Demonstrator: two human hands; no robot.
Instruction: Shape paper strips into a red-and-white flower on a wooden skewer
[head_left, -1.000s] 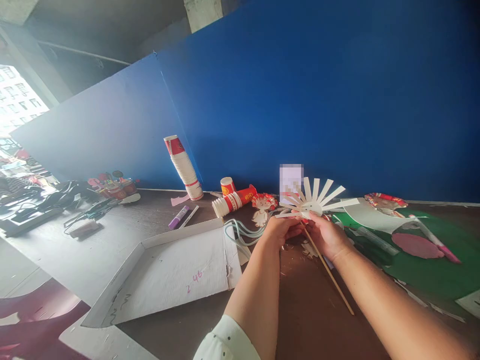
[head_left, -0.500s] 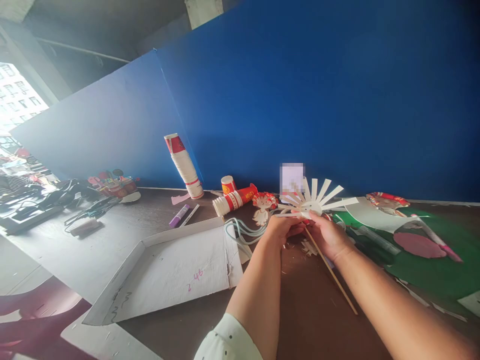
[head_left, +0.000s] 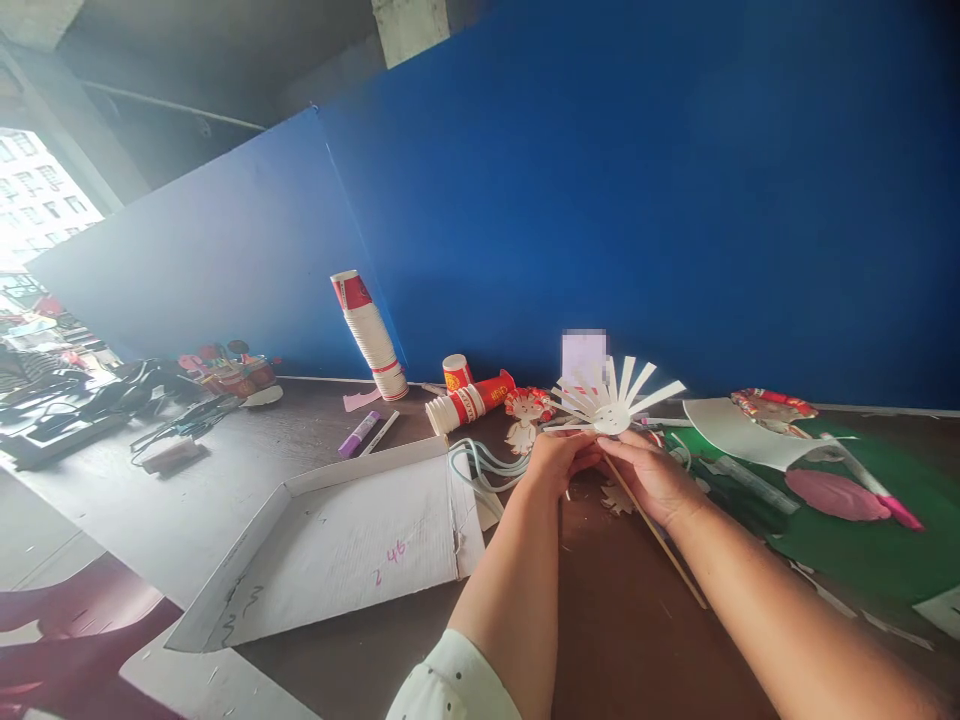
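A white paper cup cut into fanned-out strips (head_left: 612,418) is between my hands, its round base facing me. My left hand (head_left: 559,462) is closed on its near left edge, with some fingers tucked under it. From the right, my right hand (head_left: 654,478) pinches the cup's near edge by the thumb. A thin wooden stick (head_left: 664,548) slants from beneath the cup down to the right, past my right hand; its upper end is hidden by fingers. Just left of the cup, a cut-out paper figure with a red-and-white rim (head_left: 527,425) lies on the table.
Stacked paper cups (head_left: 371,340) stand at the back; more cups (head_left: 469,402) lie beside them. A shallow cardboard box lid (head_left: 352,545) is on the left, near a glue stick (head_left: 358,434) and pale cord (head_left: 487,465). A green mat (head_left: 847,560) holds a pink paper piece (head_left: 832,495).
The fanned cup has turned and shifted slightly left between my hands. The stick's lower end has moved up and left a little. Both hands keep their hold.
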